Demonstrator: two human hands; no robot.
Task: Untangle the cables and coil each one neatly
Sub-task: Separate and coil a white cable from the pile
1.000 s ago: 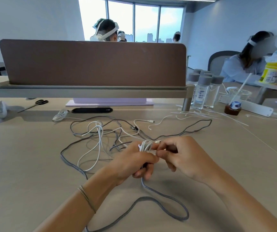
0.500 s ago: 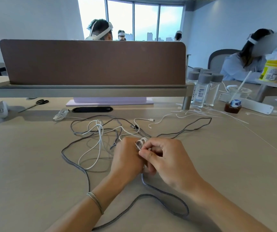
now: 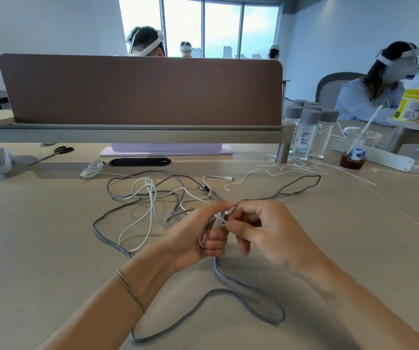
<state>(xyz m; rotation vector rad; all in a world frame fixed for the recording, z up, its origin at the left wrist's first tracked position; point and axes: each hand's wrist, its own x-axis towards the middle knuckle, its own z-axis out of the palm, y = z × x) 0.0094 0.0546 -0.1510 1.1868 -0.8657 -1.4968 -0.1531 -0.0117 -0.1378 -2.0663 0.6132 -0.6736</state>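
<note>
Head view: gripping a small white cable coil (image 3: 214, 222) in the left hand (image 3: 193, 238) to keep its loops together, pinching its loose end with the right hand (image 3: 266, 233), apparently tucking it in; leaving the grey braided cable (image 3: 249, 294) sprawling, tangled, across the desk (image 3: 39, 248).

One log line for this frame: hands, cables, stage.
left hand: holds white cable coil | right hand: pinches white cable at coil | grey cable: loose on table | stage: coiling, tangle remains

We have one head-worn view only — facing forward and down, close over the desk (image 3: 39, 248), wide-angle.
</note>
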